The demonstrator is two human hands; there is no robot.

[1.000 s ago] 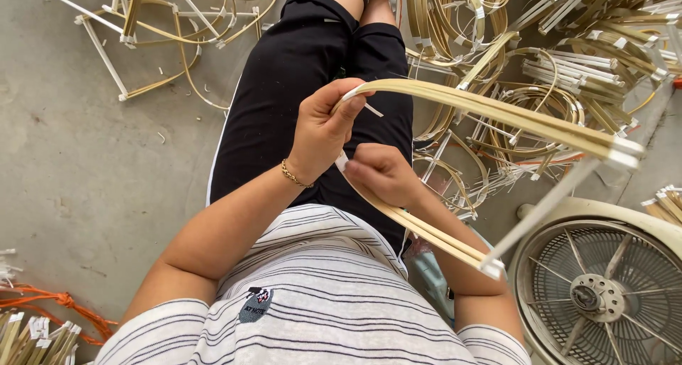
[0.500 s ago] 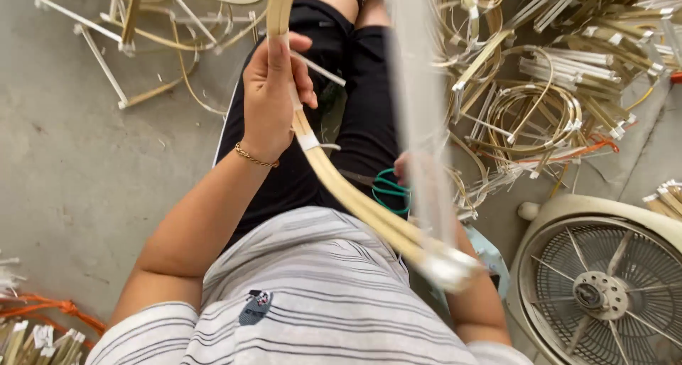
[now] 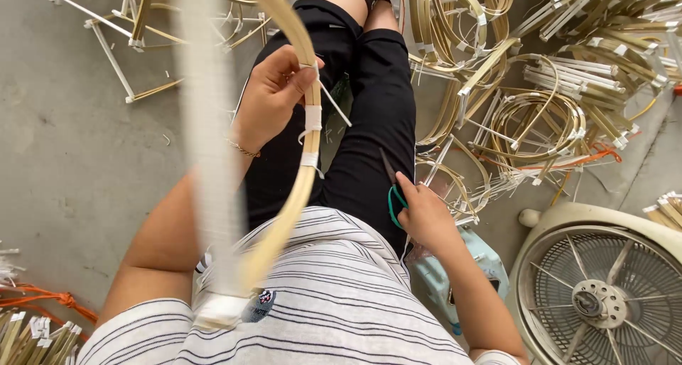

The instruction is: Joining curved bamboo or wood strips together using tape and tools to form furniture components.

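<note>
My left hand (image 3: 271, 95) grips a bent bundle of pale bamboo strips (image 3: 298, 166), bound with white tape bands, held up over my lap. One blurred end of the bundle (image 3: 209, 159) sweeps close to the camera at left. My right hand (image 3: 424, 212) rests on my right thigh and closes on green-handled scissors (image 3: 393, 194), whose dark blades point up along the black trousers. I am seated, in a striped shirt, with a thin bracelet on the left wrist.
Piles of curved, taped bamboo strips (image 3: 540, 109) cover the floor to the right and top left (image 3: 135, 24). A cream floor fan (image 3: 604, 294) lies at lower right. A light blue object (image 3: 462, 273) sits by my right hip. Orange cord and more strips (image 3: 35, 315) lie at lower left.
The left hand swung the bundle from lying across my lap to upright. The right hand let go of the bundle and dropped onto the scissors on my thigh.
</note>
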